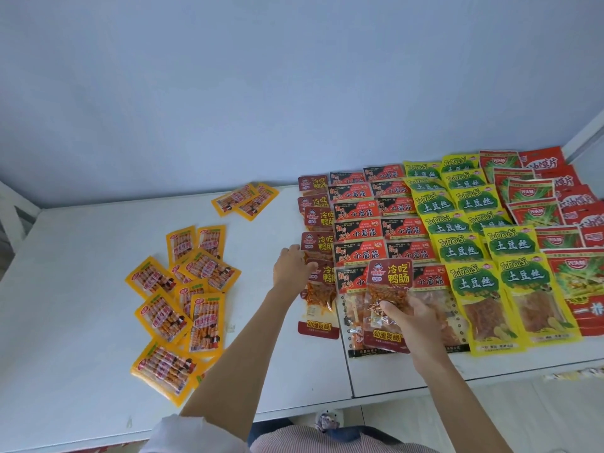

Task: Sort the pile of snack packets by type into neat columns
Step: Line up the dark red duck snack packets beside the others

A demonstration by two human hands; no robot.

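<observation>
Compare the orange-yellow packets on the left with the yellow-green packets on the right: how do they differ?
The orange-yellow packets lie scattered at mixed angles and overlapping at random; the yellow-green packets sit in two neat overlapping columns. The orange-yellow ones show red-and-white print; the yellow-green ones have green tops with white characters. Neither hand touches either group. Both lie flat on the white table.

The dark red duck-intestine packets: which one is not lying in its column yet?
The packet gripped by the right hand, lifted over the black-and-red column. The others lie in the leftmost column, where the left hand rests.
</observation>
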